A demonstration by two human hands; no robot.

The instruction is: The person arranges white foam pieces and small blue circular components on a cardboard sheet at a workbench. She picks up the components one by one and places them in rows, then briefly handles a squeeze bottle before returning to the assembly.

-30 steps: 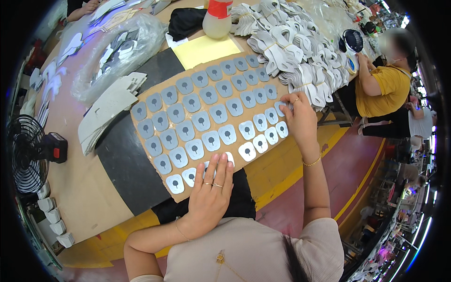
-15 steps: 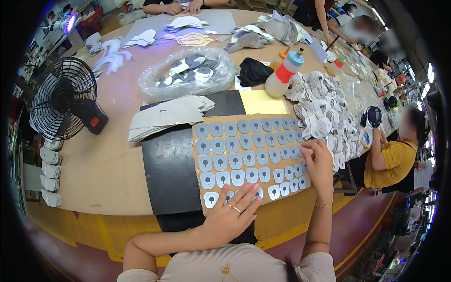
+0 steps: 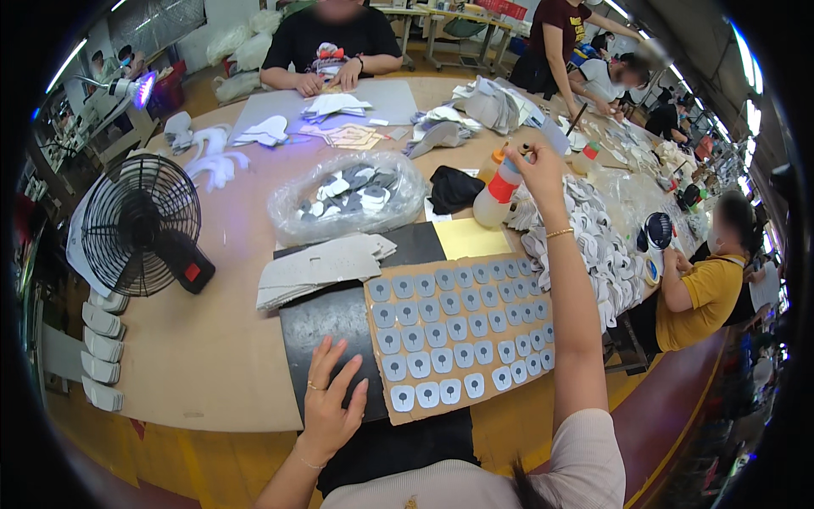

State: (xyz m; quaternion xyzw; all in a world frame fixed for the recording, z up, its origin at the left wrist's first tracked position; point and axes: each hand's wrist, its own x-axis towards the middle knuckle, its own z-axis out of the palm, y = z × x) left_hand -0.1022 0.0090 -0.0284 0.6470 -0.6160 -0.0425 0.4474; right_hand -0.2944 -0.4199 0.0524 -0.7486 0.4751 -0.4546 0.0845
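Observation:
My left hand (image 3: 329, 399) lies flat with fingers spread on a black mat (image 3: 326, 331), just left of a brown cardboard sheet (image 3: 462, 335) covered with rows of several small grey pieces. My right hand (image 3: 536, 170) is stretched far forward and closes on the orange cap of a white squeeze bottle (image 3: 496, 193) with a red band. The bottle stands upright behind a yellow sheet (image 3: 471, 239).
A black desk fan (image 3: 136, 225) stands at left. A clear bag of grey pieces (image 3: 348, 197), a stack of grey cut sheets (image 3: 318, 267) and a heap of white cut parts (image 3: 593, 242) lie around. Other people work across and at right.
My right hand left the cardboard sheet and reached forward to the bottle's cap. My left hand slid off the sheet onto the black mat. My head tilted up, showing more of the table.

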